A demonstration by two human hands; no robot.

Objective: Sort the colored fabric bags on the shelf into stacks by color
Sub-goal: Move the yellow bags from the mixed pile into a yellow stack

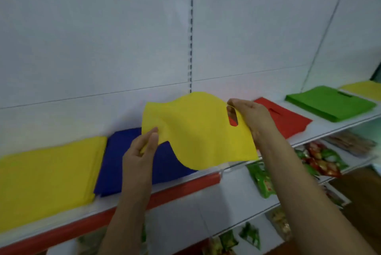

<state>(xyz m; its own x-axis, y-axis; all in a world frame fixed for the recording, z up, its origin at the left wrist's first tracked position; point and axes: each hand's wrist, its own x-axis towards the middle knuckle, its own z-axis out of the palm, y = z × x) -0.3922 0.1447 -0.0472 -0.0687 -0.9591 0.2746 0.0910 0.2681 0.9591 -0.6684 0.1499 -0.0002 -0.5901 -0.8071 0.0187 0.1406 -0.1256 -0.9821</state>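
My left hand (142,147) and right hand (250,117) both pinch a yellow bag (198,129). Next I think it goes on the yellow stack (47,178).

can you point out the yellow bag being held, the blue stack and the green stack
yellow bag (198,129), head view, on the middle of the sheet between the two hands
blue stack (115,164), head view, on its top bag, left of the left hand
green stack (327,103), head view, on the flat top
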